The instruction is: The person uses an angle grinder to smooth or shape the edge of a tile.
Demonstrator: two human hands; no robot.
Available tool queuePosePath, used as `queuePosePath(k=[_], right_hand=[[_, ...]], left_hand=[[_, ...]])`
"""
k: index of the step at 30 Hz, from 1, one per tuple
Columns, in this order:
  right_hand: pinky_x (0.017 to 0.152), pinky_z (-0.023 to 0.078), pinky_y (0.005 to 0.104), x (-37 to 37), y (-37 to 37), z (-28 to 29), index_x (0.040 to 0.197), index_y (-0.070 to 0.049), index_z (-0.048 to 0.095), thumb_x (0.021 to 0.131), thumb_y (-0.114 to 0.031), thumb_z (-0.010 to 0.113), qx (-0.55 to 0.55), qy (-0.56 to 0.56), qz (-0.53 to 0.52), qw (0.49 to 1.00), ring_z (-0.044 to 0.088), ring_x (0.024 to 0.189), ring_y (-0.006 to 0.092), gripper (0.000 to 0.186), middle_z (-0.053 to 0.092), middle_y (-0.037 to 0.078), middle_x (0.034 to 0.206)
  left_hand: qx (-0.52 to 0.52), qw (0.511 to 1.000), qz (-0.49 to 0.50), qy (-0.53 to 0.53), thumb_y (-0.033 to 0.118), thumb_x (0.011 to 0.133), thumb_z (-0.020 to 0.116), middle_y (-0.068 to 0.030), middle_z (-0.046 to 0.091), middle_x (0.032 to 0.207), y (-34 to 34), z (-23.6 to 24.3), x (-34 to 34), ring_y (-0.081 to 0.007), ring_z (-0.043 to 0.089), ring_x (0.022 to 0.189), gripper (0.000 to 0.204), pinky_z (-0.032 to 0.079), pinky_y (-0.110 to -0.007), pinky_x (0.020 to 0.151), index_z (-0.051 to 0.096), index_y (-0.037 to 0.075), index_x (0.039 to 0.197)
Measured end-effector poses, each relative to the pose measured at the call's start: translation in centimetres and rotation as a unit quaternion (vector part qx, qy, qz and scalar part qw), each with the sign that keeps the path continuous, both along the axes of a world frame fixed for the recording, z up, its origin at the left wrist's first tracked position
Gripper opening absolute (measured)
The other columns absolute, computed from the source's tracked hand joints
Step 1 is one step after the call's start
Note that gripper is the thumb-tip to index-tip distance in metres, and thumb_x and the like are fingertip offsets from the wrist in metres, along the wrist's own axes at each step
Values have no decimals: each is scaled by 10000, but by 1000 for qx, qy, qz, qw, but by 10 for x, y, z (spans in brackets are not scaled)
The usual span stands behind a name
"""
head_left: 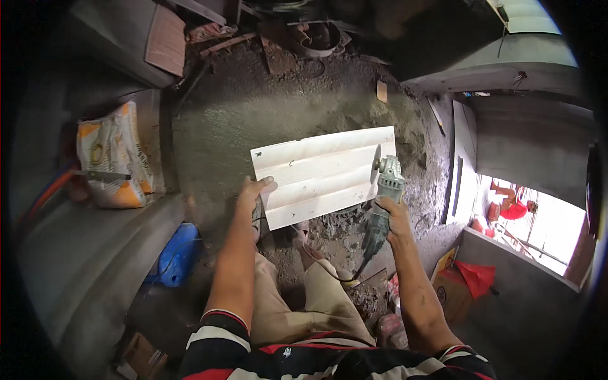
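My left hand (256, 189) grips the left edge of a white rectangular panel (316, 171) with lengthwise bands, its thumb on the upper face. My right hand (392, 212) is closed round the body of a grey-green angle grinder (391, 177). The grinder's disc (377, 164) stands upright over the panel's right end; whether it touches the panel I cannot tell. A dark cord (345, 277) runs from the tool's lower end and loops past my legs.
A white-and-yellow sack (117, 158) and blue plastic container (177, 253) lie left on the rough floor (215, 120); a metal basin (313, 41) and scraps lie ahead. Cardboard boxes (456, 291) sit at lower right, below a bright opening with someone in red (514, 208).
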State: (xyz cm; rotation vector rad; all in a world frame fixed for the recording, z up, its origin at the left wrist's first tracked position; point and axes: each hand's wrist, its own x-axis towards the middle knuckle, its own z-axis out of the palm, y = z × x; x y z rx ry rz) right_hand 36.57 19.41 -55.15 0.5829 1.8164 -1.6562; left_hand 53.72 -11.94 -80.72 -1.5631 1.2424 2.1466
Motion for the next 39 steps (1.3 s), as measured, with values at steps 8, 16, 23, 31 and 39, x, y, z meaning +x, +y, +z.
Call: queuePosePath(k=[8, 16, 23, 31, 39], right_hand=[[590, 566, 306, 9, -29, -5, 1033, -7, 700, 838, -107, 761, 31, -46, -4, 998, 686, 664, 173, 227, 704, 66, 832], [579, 543, 305, -28, 12, 74, 1033, -31, 700, 814, -151, 780, -9, 12, -13, 1000, 657, 641, 147, 262, 691, 34, 820], [645, 579, 324, -43, 61, 143, 1080, -44, 701, 792, -135, 795, -12, 23, -11, 1000, 681, 703, 156, 317, 716, 44, 898], [616, 544, 312, -74, 90, 182, 1058, -31, 708, 780, -171, 805, 31, 115, 51, 992, 649, 682, 138, 325, 697, 34, 837], [784, 582, 360, -146, 55, 195, 1050, 54, 739, 656, -393, 856, 184, 145, 283, 930, 719, 860, 251, 608, 755, 165, 963]], left_hand=[[74, 982, 2, 174, 146, 778, 875, -134, 748, 1178, -8, -3, 4, -246, 710, 1053, 577, 538, -391, 979, 674, -45, 1284], [-18, 966, -38, 254, 129, 881, 806, -97, 747, 1136, -19, 207, -55, -156, 694, 982, 413, 541, -299, 907, 688, -61, 1228], [-116, 945, -115, 284, 173, 901, 809, -88, 743, 1122, -21, 335, -87, -142, 680, 990, 419, 539, -294, 897, 686, -62, 1227], [-215, 914, -223, 260, 160, 904, 779, -72, 750, 1070, -18, 395, -105, -128, 674, 921, 352, 544, -292, 833, 720, -38, 1189], [-262, 903, -254, 225, 101, 915, 767, -48, 759, 1083, -11, 395, -99, -111, 671, 940, 316, 540, -283, 861, 719, -25, 1201]])
